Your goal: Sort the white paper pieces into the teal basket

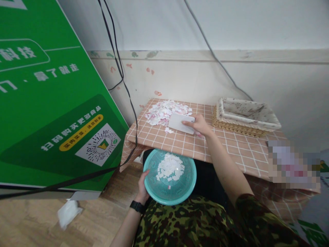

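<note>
My left hand point(144, 184) grips the rim of a round turquoise plastic basket point(190, 187), held below the table's front edge. White paper scraps point(171, 167) lie in a heap inside it. Over the table, my right hand point(200, 125) is closed on the right end of a flat white scraper point(180, 122), thumb on top. The scraper's far end meets the edge of a spread pile of white and pink paper scraps point(160, 110). A few scraps lie under and beside the scraper. The fingers under the scraper are hidden.
A wicker basket point(239, 128) with a cloth lining stands at the right on the checked tablecloth point(180, 145). A blurred-out item lies farther right. A green sign point(64, 113) and black cables point(120, 68) stand at the left; a white plastic bag point(69, 213) is on the floor.
</note>
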Motion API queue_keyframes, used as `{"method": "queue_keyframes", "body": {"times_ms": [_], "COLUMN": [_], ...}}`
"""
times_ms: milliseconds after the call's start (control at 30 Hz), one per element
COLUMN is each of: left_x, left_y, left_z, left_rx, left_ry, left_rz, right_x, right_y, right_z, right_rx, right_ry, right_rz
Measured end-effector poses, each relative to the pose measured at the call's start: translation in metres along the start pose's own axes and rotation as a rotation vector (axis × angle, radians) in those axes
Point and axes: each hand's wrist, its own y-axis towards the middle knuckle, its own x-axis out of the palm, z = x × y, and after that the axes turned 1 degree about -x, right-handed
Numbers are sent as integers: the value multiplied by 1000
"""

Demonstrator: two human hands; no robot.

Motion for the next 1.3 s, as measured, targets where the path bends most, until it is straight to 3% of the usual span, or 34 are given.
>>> {"method": "queue_keyframes", "body": {"times_ms": [233,467,700,900,1100,1300], "left_x": [-1,1,-1,-3,-2,-3], "left_y": [0,-1,-1,0,1,2], "left_z": [1,0,1,0,0,-1], "left_rx": [-25,-13,-1,-25,-13,-1], "left_ry": [-4,-23,-21,-20,-33,-36], "left_rz": [-15,-51,-53,-79,-44,-31], "right_x": [9,7,13,0,7,9], "right_y": [-2,4,-3,1,-1,0], "right_z": [-3,7,-7,2,-4,-1], "right_rx": [-35,48,-53,31,-25,22], "right_ry": [86,-15,73,-4,42,27], "right_rz": [-78,107,-70,51,-14,86]}}
